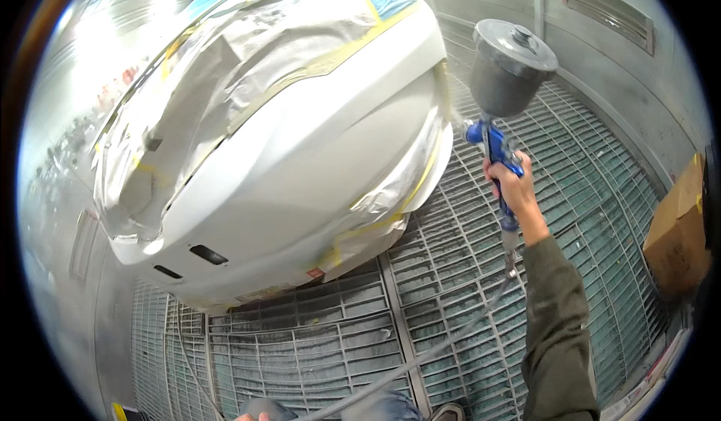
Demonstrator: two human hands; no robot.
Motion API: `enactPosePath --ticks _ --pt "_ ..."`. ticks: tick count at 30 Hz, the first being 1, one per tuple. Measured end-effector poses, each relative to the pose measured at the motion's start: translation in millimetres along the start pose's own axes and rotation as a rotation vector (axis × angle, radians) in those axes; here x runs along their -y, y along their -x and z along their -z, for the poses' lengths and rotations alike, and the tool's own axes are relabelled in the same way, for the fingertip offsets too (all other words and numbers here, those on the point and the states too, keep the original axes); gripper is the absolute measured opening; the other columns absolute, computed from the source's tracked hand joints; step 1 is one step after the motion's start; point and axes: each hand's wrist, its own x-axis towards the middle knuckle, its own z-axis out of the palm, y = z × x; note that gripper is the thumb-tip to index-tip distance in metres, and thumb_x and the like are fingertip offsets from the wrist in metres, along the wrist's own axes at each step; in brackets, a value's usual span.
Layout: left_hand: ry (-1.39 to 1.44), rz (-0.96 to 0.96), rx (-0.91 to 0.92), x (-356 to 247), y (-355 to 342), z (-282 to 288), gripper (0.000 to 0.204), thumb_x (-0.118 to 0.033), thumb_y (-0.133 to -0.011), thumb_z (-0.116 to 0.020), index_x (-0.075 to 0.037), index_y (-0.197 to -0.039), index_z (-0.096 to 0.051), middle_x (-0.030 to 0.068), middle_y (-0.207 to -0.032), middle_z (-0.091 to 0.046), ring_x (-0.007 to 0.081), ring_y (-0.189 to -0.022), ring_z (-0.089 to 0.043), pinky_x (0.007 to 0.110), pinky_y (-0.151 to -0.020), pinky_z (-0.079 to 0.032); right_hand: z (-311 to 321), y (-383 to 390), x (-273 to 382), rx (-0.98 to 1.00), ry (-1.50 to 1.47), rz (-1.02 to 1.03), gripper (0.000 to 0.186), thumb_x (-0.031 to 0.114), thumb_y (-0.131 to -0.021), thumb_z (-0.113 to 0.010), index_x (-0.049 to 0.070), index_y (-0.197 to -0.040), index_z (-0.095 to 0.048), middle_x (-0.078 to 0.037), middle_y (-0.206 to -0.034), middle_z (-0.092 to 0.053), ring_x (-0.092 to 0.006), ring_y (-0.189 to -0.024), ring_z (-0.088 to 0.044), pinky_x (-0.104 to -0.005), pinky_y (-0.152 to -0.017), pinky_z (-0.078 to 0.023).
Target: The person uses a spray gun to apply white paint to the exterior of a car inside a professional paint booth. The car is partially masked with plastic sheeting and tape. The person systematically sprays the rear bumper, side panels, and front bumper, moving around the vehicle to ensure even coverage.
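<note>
My right hand (512, 181) grips a blue spray gun (492, 141) with a grey lidded cup (509, 72) on top and a hose (443, 346) running down from its handle. The nozzle points left toward a white vehicle body (308, 143) filling the upper left, beside its right end. Masking film and tape (248, 53) cover its upper part; more masking lies along its lower right. Only curled fingers of my left hand (254, 418) show at the bottom edge, near the hose; what they hold is hidden.
Metal floor grating (458, 256) surrounds the vehicle. A cardboard box (672, 226) stands at the right edge. Booth walls (604, 53) with vents rise behind and at the left. My shoe (448, 413) and legs show at the bottom.
</note>
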Motion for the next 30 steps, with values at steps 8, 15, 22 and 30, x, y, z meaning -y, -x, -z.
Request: enactPosePath --ticks 8,15,22,30 --pt "0.131 0.172 -0.172 74 -4 14 0.036 -0.018 -0.086 -0.064 -0.004 -0.059 -0.044 0.0103 -0.053 -0.038 0.0200 -0.047 -0.036 0.039 -0.047 -0.029 -98 116 54 0.299 -0.032 -0.054 0.017 0.003 -0.073 -0.055 -0.001 -0.090 -0.058 0.000 -0.077 -0.058 -0.0070 -0.065 -0.052 -0.0228 -0.056 -0.043" --pt "0.166 0.027 -0.353 151 25 16 0.030 -0.022 -0.090 -0.059 -0.003 -0.067 -0.062 0.0103 -0.057 -0.049 0.0232 -0.049 -0.043 0.038 -0.047 -0.033 -212 164 89 0.624 -0.038 0.107 0.047 0.000 -0.077 -0.058 0.001 -0.125 -0.052 -0.005 -0.083 -0.061 -0.0116 -0.073 -0.058 -0.0269 -0.068 -0.049" --pt "0.587 0.284 -0.396 184 37 40 0.023 -0.014 -0.089 -0.054 0.002 -0.074 -0.062 0.0050 -0.065 -0.055 0.0162 -0.059 -0.048 0.032 -0.054 -0.038 -347 168 137 0.891 -0.158 0.253 0.066 0.004 -0.080 -0.057 0.008 -0.144 -0.042 -0.015 -0.089 -0.063 -0.0174 -0.072 -0.056 -0.0312 -0.068 -0.049" --pt "0.273 0.277 -0.358 132 4 57 0.026 -0.017 -0.093 -0.053 -0.001 -0.074 -0.063 0.0087 -0.053 -0.037 0.0249 -0.049 -0.037 0.039 -0.048 -0.031 -301 143 158 0.769 -0.051 0.088 0.061 0.008 -0.082 -0.057 0.006 -0.142 -0.048 -0.004 -0.077 -0.060 -0.0092 -0.067 -0.052 -0.0269 -0.062 -0.046"
